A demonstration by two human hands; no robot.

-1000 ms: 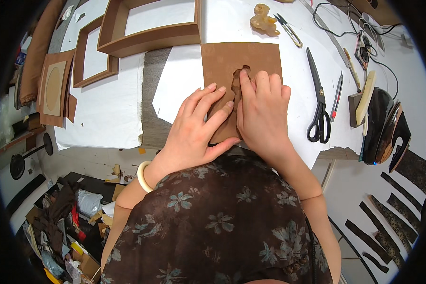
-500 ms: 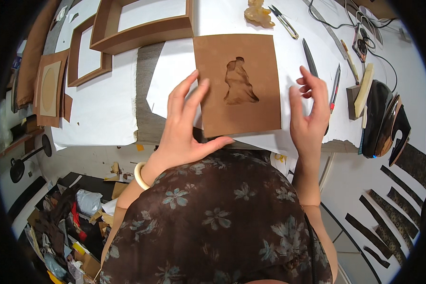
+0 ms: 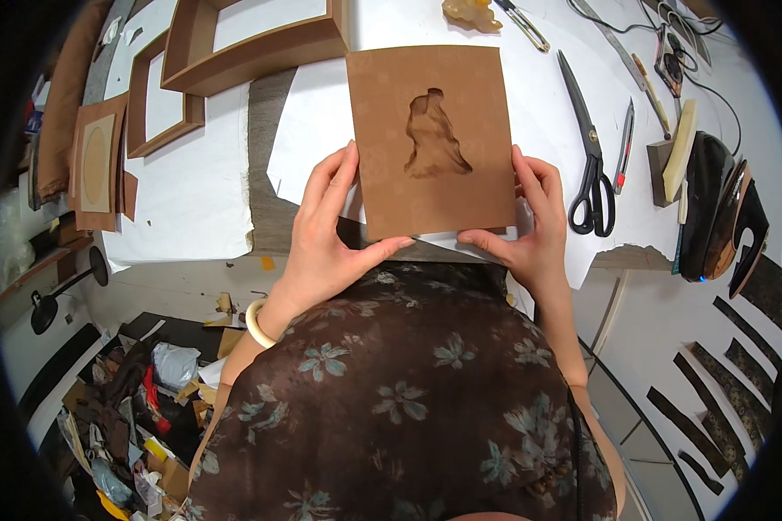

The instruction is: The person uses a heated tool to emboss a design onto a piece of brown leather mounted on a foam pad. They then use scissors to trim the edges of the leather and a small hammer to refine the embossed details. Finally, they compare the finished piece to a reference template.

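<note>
Between my hands is a square brown fabric-covered panel [image 3: 434,204] with a molded, irregular hollow [image 3: 437,139] in its middle. My left hand [image 3: 326,217] grips its left edge and lower left corner, thumb along the near edge. On the opposite side, my right hand [image 3: 537,221] holds the right edge and lower right corner in the same way. The panel appears tilted up slightly above the table. A translucent yellowish carved stone piece [image 3: 472,15] lies beyond the panel's far edge.
Black-handled shears [image 3: 589,148] and a red-tipped craft knife [image 3: 624,148] lie to the right, near another cutter [image 3: 523,24]. Brown box frames [image 3: 256,52] stand far left. A cream bar [image 3: 680,152] leans on a dark block [image 3: 660,169]. Scraps [image 3: 148,417] fill the floor at lower left.
My right hand has come in from the right and taken hold of the panel's right side. The panel has shifted slightly away from me, and the shears are now uncovered.
</note>
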